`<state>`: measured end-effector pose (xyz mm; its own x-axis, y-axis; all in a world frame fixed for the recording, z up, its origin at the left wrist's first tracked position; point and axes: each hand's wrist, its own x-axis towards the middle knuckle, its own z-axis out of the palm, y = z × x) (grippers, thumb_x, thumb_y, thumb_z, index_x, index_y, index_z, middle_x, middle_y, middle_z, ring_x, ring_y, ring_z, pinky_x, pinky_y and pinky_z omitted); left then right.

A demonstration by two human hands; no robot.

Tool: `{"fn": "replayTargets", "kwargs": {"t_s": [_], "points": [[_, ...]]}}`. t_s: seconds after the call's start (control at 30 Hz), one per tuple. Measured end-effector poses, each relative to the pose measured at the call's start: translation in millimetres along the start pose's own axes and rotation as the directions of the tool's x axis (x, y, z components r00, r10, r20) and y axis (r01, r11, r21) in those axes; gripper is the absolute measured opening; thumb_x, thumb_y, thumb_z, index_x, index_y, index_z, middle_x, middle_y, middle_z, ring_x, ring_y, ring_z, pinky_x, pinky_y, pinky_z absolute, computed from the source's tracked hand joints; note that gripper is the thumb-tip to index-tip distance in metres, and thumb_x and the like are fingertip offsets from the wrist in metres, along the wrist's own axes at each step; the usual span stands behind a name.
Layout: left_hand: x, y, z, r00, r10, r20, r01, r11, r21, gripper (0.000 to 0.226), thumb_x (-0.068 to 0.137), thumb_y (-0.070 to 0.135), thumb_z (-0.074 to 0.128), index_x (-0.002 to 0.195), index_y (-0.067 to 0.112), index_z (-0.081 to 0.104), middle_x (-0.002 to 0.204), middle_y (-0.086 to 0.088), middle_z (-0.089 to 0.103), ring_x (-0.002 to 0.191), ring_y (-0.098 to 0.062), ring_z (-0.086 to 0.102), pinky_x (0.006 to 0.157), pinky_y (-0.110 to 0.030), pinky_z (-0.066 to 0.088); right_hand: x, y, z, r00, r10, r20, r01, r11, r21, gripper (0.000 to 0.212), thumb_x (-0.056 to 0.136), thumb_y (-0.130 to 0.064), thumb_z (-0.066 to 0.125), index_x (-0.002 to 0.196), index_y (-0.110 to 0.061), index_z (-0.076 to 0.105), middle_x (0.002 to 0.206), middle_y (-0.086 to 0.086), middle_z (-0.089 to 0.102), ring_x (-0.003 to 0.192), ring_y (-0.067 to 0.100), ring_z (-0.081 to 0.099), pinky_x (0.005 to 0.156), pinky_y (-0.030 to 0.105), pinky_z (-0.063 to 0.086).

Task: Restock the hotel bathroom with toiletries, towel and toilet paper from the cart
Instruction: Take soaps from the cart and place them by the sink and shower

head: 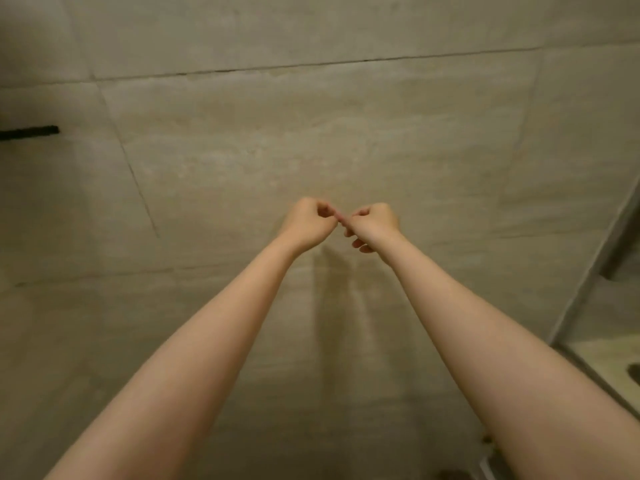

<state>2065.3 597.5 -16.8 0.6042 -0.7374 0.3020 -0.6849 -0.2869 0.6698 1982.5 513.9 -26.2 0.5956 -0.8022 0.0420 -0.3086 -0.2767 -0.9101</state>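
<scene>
Reaching out from the bottom corners, two bare forearms stretch toward a beige tiled wall (311,116), where a short black bar (29,132) sits at the far left. The left hand (306,221) has its fingers curled in, thumb against forefinger. Its tips touch those of the right hand (375,225), whose fingers are also curled, the lower ones looser. Whether they pinch anything I cannot tell. A slanting metal strip (595,268) runs down the right edge. Where the toiletries, towel and toilet paper are cannot be told here
</scene>
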Motion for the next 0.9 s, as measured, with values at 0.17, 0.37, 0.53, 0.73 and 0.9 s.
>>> {"fn": "replayTargets", "kwargs": {"t_s": [0.17, 0.37, 0.53, 0.73, 0.9], "points": [[4, 19, 54, 0.981, 0.106, 0.164, -0.091, 0.991, -0.096, 0.021, 0.087, 0.004, 0.053, 0.093, 0.009, 0.072, 0.075, 0.0, 0.058, 0.073, -0.011, 0.05, 0.062, -0.021, 0.038, -11, 43, -48, 0.961, 0.167, -0.219, -0.166, 0.986, 0.024, 0.023, 0.082, -0.015, 0.057, 0.06, -0.017, 0.053, 0.07, 0.003, 0.064, 0.048, 0.015, 0.055, 0.045, 0.019, 0.042], [-5, 66, 115, 0.896, 0.269, 0.353, -0.22, 0.96, -0.172, 0.022, 0.084, 0.004, 0.052, 0.087, 0.014, 0.071, 0.062, 0.005, 0.053, 0.069, -0.011, 0.049, 0.056, -0.018, 0.035, -64, 93, -109, 0.84, 0.318, -0.439, -0.313, 0.946, 0.086, 0.019, 0.084, -0.015, 0.055, 0.064, -0.015, 0.054, 0.064, -0.001, 0.061, 0.048, 0.015, 0.054, 0.045, 0.019, 0.042], [-43, 121, 166, 0.774, 0.418, 0.476, -0.322, 0.907, -0.273, 0.02, 0.085, 0.006, 0.053, 0.085, 0.018, 0.069, 0.059, 0.01, 0.051, 0.055, -0.003, 0.044, 0.054, -0.016, 0.035, -121, 123, -163, 0.698, 0.385, -0.603, -0.365, 0.917, 0.163, 0.015, 0.082, -0.014, 0.054, 0.068, -0.014, 0.058, 0.071, 0.004, 0.065, 0.048, 0.017, 0.054, 0.045, 0.018, 0.041], [-110, 184, 235, 0.617, 0.528, 0.583, -0.356, 0.848, -0.392, 0.02, 0.084, 0.006, 0.055, 0.083, 0.017, 0.071, 0.075, 0.0, 0.061, 0.082, -0.015, 0.056, 0.075, -0.022, 0.041, -211, 173, -218, 0.511, 0.466, -0.722, -0.477, 0.853, 0.212, 0.017, 0.079, -0.015, 0.052, 0.065, -0.016, 0.061, 0.065, -0.001, 0.064, 0.056, 0.018, 0.06, 0.059, 0.025, 0.05], [-182, 247, 280, 0.435, 0.605, 0.667, -0.344, 0.796, -0.498, 0.025, 0.085, 0.009, 0.054, 0.07, 0.026, 0.065, 0.075, 0.006, 0.062, 0.076, -0.012, 0.054, 0.062, -0.021, 0.041, -293, 211, -270, 0.33, 0.524, -0.785, -0.509, 0.799, 0.32, 0.013, 0.08, -0.016, 0.053, 0.072, -0.015, 0.063, 0.068, -0.002, 0.066, 0.056, 0.015, 0.06, 0.054, 0.022, 0.049]]}}
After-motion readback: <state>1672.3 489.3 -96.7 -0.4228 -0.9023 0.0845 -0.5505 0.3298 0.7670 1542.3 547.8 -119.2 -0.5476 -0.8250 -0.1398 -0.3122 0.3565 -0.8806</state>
